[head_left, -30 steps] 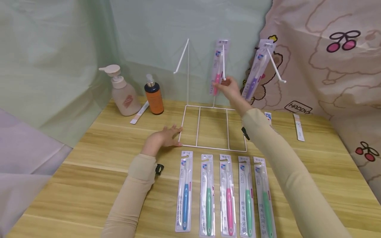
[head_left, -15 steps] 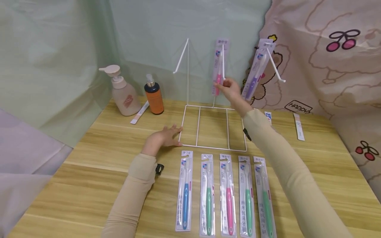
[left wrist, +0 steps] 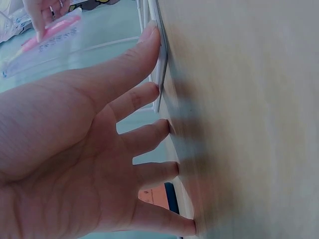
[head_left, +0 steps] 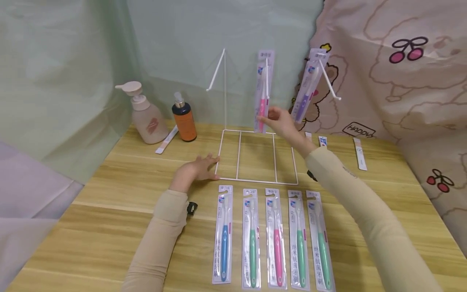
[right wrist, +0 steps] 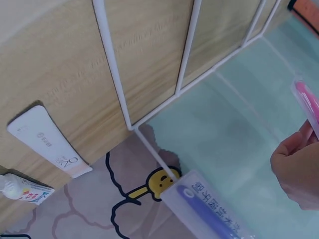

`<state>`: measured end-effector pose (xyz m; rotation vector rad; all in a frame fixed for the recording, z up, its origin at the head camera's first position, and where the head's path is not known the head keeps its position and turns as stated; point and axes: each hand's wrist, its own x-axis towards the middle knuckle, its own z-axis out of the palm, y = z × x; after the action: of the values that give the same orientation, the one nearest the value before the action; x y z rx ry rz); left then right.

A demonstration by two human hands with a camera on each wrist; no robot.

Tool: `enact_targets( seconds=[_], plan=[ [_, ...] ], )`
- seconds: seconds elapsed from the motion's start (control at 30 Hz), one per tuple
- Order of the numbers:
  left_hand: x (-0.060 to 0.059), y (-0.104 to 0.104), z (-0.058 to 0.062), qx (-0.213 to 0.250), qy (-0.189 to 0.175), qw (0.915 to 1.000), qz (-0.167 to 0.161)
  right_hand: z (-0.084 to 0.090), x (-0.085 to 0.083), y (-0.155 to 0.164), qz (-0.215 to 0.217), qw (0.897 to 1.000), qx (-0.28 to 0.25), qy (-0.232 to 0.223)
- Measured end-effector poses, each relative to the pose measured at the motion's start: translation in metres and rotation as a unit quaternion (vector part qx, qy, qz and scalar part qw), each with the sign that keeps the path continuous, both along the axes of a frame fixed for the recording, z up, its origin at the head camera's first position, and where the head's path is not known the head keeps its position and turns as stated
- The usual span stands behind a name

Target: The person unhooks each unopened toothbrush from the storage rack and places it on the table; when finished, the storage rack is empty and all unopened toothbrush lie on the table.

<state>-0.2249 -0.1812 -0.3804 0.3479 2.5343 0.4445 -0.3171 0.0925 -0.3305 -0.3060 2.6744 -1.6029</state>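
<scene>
Two hands: right hand (head_left: 281,121) pinches hung pink toothbrush pack (head_left: 263,91); left hand (head_left: 197,169) on rack base (head_left: 255,179).

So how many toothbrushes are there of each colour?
Counting the packs on the table and on the rack:
Green: 3
Pink: 2, one lying, one hanging in the right hand
Blue: 1
Purple: 1, hanging
Total: 7
</scene>
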Motion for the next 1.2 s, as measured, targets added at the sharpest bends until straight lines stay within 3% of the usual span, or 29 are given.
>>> enact_targets(
  seconds=[0.73,1.2],
  plan=[
    [0.000,0.002,-0.001,-0.002,-0.001,1.0000,0.004,-0.006,0.075,0.017,0.070,0.997,0.001,0.012],
    [0.000,0.002,0.001,-0.005,-0.003,1.0000,0.003,-0.008,0.122,0.022,0.134,0.991,-0.008,-0.015]
  ],
)
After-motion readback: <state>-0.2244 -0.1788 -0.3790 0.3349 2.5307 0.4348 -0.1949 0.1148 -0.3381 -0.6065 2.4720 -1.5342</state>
